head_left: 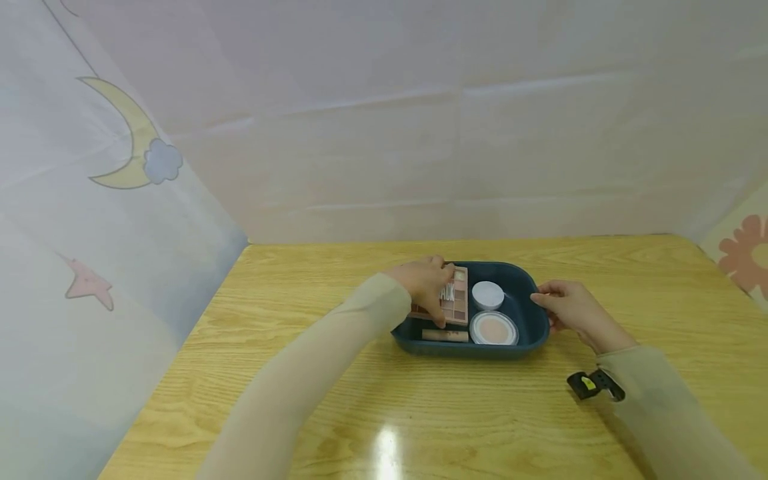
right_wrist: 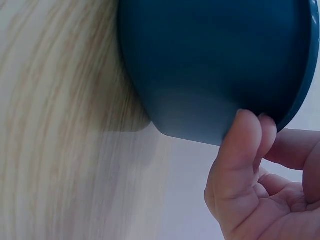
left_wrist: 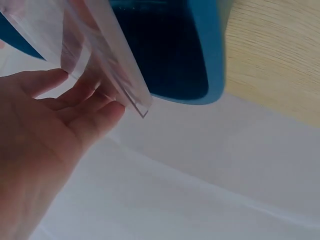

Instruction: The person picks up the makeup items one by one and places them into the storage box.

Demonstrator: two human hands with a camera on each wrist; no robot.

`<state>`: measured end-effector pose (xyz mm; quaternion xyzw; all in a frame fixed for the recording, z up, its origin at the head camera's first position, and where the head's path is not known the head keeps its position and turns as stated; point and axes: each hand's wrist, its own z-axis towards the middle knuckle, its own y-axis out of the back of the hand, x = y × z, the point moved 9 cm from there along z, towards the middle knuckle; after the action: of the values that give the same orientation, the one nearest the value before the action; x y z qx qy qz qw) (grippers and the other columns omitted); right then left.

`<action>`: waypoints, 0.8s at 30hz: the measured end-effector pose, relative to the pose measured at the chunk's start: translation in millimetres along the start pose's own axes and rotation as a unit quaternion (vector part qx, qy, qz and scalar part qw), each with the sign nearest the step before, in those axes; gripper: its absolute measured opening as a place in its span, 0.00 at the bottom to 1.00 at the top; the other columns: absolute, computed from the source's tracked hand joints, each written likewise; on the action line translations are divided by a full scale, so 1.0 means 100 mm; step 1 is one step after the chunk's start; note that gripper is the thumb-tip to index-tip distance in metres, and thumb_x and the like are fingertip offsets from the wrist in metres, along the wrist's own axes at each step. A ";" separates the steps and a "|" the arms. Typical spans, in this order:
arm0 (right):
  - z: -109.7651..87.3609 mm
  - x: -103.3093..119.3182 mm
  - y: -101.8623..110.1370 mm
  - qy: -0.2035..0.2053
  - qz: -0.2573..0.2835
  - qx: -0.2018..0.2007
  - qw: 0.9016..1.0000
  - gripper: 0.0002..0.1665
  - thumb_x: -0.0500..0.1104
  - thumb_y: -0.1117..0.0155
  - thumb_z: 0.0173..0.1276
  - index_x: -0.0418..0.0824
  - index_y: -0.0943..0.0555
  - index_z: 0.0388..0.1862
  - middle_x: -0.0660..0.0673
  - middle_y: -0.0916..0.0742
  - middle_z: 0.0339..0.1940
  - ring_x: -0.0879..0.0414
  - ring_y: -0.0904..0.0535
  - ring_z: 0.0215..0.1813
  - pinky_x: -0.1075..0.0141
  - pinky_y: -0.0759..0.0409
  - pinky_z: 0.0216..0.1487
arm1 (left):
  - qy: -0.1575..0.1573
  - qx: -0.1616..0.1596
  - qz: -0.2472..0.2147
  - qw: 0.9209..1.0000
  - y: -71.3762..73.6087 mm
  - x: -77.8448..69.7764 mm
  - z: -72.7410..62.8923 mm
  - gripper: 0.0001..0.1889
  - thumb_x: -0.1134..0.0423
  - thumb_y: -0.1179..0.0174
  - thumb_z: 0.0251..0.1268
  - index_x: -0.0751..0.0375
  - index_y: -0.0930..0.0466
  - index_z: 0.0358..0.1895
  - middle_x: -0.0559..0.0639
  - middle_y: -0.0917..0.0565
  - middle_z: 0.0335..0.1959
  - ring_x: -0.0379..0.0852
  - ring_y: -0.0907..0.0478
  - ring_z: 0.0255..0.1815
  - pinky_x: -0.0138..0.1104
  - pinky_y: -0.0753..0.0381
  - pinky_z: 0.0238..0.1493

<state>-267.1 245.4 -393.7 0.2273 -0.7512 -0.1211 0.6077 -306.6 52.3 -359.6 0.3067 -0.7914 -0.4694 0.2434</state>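
My left hand [head_left: 425, 283] grips a flat eyeshadow palette [head_left: 459, 297] by its edges, at the left side of a dark blue basin [head_left: 474, 352]. The left wrist view shows the palette [left_wrist: 107, 45] tilted, its clear cover between thumb and fingers. At the basin's right end, my right hand [head_left: 573, 312] pinches the rim. In the right wrist view, fingertips press the basin's outer wall [right_wrist: 210, 65] while the thumb lies over the rim. Inside the basin are a round white container [head_left: 488, 295], a round compact [head_left: 494, 328] and a slim brown tube [head_left: 445, 335].
The basin stands on a wood-grain table [head_left: 336, 413]. A pale cloth backdrop [head_left: 372, 133] rises behind the table's far edge. A black strap device [head_left: 594, 385] sits at my right wrist, below the sleeve cuff.
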 end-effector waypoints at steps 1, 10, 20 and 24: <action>0.00 0.00 0.00 0.000 0.000 0.000 1.000 0.24 0.39 0.52 0.78 0.17 0.35 0.59 0.46 0.24 0.25 0.58 0.27 0.23 0.65 0.20 0.25 | -0.002 0.000 0.016 1.000 0.00 -0.01 0.00 0.58 0.32 0.35 0.51 0.57 0.54 0.79 0.55 0.42 0.73 0.48 0.43 0.71 0.36 0.35 0.66; -0.01 0.01 0.00 0.002 -0.004 0.001 1.000 0.25 0.40 0.53 0.79 0.17 0.36 0.60 0.45 0.24 0.26 0.57 0.27 0.24 0.64 0.19 0.26 | 0.008 0.015 0.036 0.999 -0.04 -0.08 0.02 0.56 0.31 0.37 0.53 0.57 0.52 0.78 0.57 0.45 0.75 0.52 0.45 0.73 0.39 0.36 0.67; -0.01 0.00 -0.02 0.002 0.003 0.001 1.000 0.25 0.40 0.52 0.78 0.17 0.36 0.59 0.47 0.25 0.25 0.58 0.27 0.23 0.65 0.20 0.25 | 0.020 0.030 -0.001 0.999 -0.10 -0.10 0.01 0.45 0.35 0.32 0.50 0.53 0.33 0.70 0.50 0.29 0.57 0.44 0.31 0.52 0.34 0.27 0.51; -0.01 0.01 -0.02 0.003 0.006 0.003 1.000 0.24 0.39 0.53 0.78 0.18 0.36 0.58 0.46 0.25 0.26 0.58 0.27 0.24 0.65 0.19 0.26 | 0.046 0.050 -0.023 0.997 -0.14 -0.06 -0.01 0.47 0.36 0.31 0.50 0.52 0.36 0.72 0.51 0.31 0.60 0.45 0.31 0.51 0.37 0.25 0.50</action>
<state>-265.3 242.8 -393.4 0.2247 -0.7513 -0.1143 0.6098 -298.5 51.2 -372.2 0.3581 -0.7943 -0.4206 0.2528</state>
